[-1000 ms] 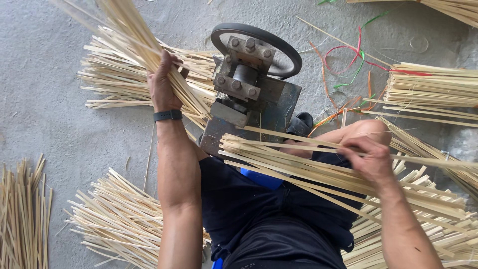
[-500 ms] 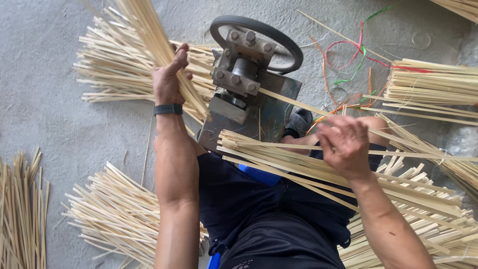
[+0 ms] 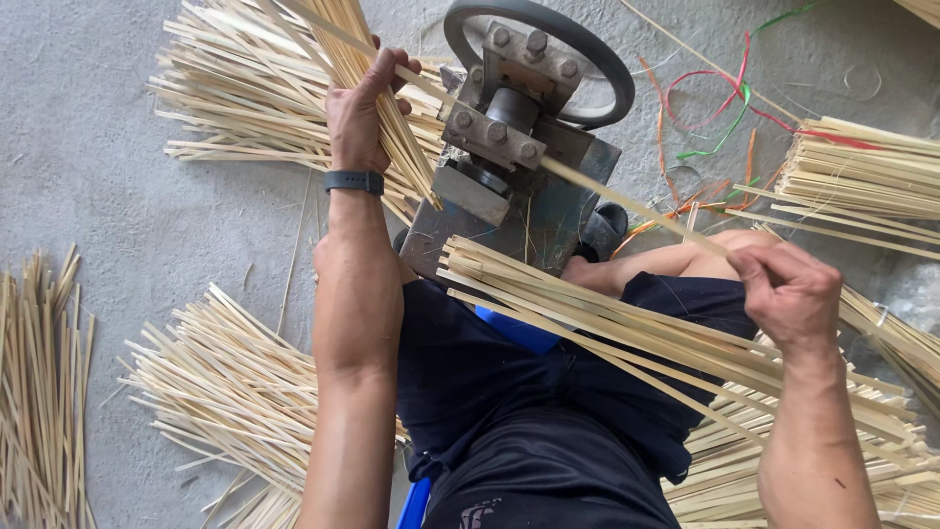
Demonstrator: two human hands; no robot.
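- The right hand (image 3: 788,294) is closed in a pinch on one thin bamboo strip (image 3: 627,201), gripping its near end above the knee.
- That strip runs up and left from the fingers into the grey metal machine (image 3: 509,147), passing under its bolted block.
- The left hand (image 3: 360,118) is wrapped around a bunch of strips (image 3: 377,98) just left of the machine, thumb across the front; a dark watch (image 3: 353,181) sits on the wrist.
- A loose sheaf of strips (image 3: 627,323) lies across the lap, between the two arms and under the right forearm.
- Room is tight: piles of strips (image 3: 215,382) crowd the concrete floor (image 3: 88,196) left, right and behind, with bare floor only at far left.
- Coloured strings (image 3: 725,98) lie beyond the machine's round handwheel (image 3: 612,69).
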